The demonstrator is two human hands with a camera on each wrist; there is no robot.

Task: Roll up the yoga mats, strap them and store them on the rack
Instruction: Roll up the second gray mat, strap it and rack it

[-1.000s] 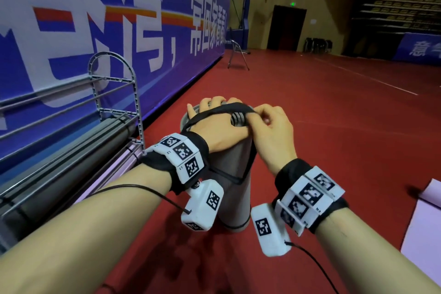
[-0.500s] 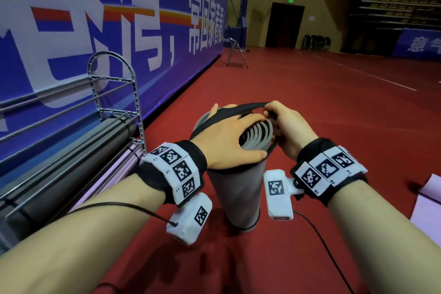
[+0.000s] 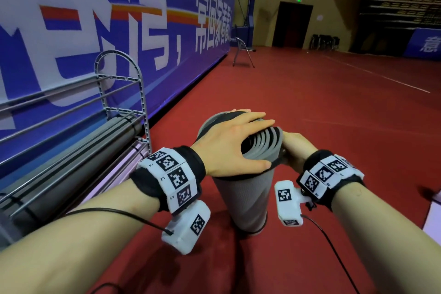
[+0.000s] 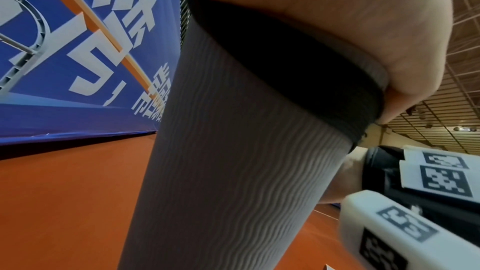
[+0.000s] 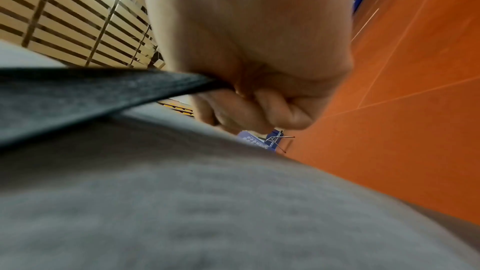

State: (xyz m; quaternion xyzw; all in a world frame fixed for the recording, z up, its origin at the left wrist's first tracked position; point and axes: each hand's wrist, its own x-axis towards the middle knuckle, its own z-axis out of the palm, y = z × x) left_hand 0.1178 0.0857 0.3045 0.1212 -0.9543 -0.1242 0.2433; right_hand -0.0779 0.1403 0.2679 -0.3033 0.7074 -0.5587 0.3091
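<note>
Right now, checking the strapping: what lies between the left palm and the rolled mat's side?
The black strap, pressed onto the gray mat by the left hand; left wrist view.

The left hand [image 3: 235, 144] now lies flat over the mat's [image 3: 243, 196] top, and the strap [image 4: 298, 69] sits around its upper end.
</note>
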